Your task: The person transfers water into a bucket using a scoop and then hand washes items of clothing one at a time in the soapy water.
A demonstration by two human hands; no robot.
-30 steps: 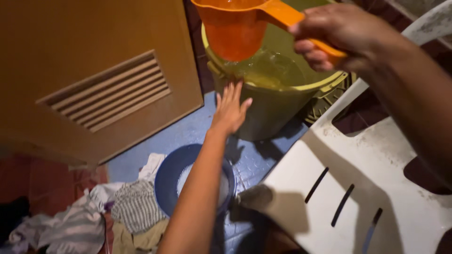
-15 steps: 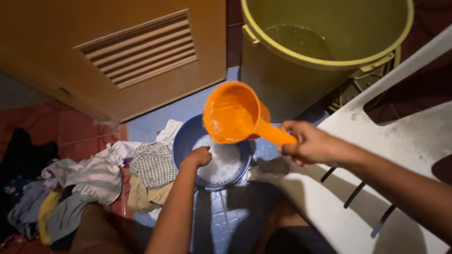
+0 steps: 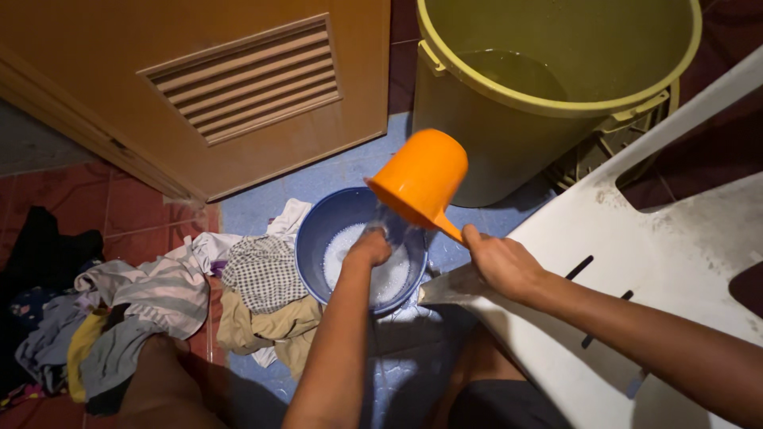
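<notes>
The orange plastic dipper has tipped much further than half a second ago: then its mouth faced the camera and still held water, now its base faces up and its mouth points down at the blue basin, with water streaming out over the left hand. A second ago the same dipper was up at the green bucket. The pour, then, looks nearly done, and the basin is taking on water over its white, foamy contents.

The right hand is wrapped tight around the dipper's handle, near centre frame. The left hand is curled, fingers drawn together, inside the basin at the foam; whether it grips anything there cannot be told.

The basin sits on a blue patterned floor mat, just below the bucket, which holds water low in its bottom. A heap of clothes lies touching the basin's left side, spilling onto red floor tiles. A wooden door with a louvred vent fills the upper left. A white plastic chair takes the right side.
</notes>
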